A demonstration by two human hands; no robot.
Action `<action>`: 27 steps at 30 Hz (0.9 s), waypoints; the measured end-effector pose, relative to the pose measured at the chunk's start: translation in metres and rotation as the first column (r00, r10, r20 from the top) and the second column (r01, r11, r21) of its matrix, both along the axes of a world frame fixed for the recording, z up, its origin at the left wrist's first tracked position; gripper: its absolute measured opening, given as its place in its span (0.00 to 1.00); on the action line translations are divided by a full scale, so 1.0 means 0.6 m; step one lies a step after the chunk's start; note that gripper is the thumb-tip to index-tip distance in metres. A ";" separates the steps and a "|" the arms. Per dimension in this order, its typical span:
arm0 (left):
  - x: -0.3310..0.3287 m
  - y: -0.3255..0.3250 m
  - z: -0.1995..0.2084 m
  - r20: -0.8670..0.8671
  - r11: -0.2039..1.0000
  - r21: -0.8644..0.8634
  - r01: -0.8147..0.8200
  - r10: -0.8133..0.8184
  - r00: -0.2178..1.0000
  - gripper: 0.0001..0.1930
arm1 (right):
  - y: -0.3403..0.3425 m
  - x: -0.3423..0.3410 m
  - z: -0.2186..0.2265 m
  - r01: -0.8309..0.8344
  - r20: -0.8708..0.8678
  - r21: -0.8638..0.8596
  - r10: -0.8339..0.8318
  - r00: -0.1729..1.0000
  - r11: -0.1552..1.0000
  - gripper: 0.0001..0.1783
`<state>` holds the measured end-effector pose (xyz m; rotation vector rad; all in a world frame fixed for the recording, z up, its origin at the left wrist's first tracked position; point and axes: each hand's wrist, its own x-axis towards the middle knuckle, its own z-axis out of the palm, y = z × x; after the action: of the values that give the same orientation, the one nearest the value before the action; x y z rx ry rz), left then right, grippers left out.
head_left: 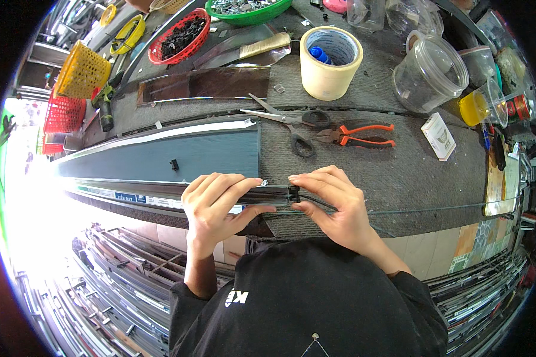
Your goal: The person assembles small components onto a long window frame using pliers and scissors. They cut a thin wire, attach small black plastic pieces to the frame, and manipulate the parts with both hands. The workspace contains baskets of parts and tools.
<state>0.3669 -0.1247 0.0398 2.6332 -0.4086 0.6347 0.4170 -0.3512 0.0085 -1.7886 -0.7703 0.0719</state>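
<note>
My left hand (213, 205) is closed around a long dark metal profile (275, 195) near its right end. At that end, a small black plastic piece (294, 194) is pinched between the thumb and fingers of my right hand (341, 207). It touches the profile's end, but how far it sits inside cannot be made out. A dark cord (318, 203) runs from there under my right hand. Beyond the profile lies a blue-grey panel (220, 149), with another small black piece (174, 164) on it. Open scissors (290, 122) and orange-handled pliers (357, 135) rest farther back.
A tape roll (330, 83), a clear jar (426, 77) and a small white box (439, 137) stand on the workbench (411, 178). Red (161, 56) and green (244, 19) baskets of small parts sit behind. A drill (106, 107) lies left; metal bars (119, 279) fill the floor.
</note>
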 end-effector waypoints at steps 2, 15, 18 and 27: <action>0.001 0.000 -0.002 0.006 1.000 -0.001 0.003 -0.003 1.000 0.24 | 0.001 0.001 0.000 -0.003 -0.001 0.011 0.003 1.000 1.000 0.23; -0.010 -0.005 0.000 -0.059 0.996 -0.080 0.032 -0.037 0.998 0.22 | 0.009 0.014 -0.018 -0.067 -0.400 0.262 0.171 0.900 0.963 0.16; -0.015 -0.008 -0.001 -0.056 0.991 -0.129 0.042 -0.049 0.997 0.21 | 0.010 0.024 -0.020 -0.108 -0.481 0.304 0.250 0.840 0.947 0.14; 0.000 0.007 0.026 -0.093 0.994 -0.086 0.066 -0.074 0.993 0.20 | 0.016 0.038 -0.028 -0.201 -0.515 0.269 0.317 0.796 0.942 0.18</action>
<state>0.3669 -0.1206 0.0552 2.5468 -0.4350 0.4897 0.4395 -0.3415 -0.0085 -1.3506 -0.5660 0.6509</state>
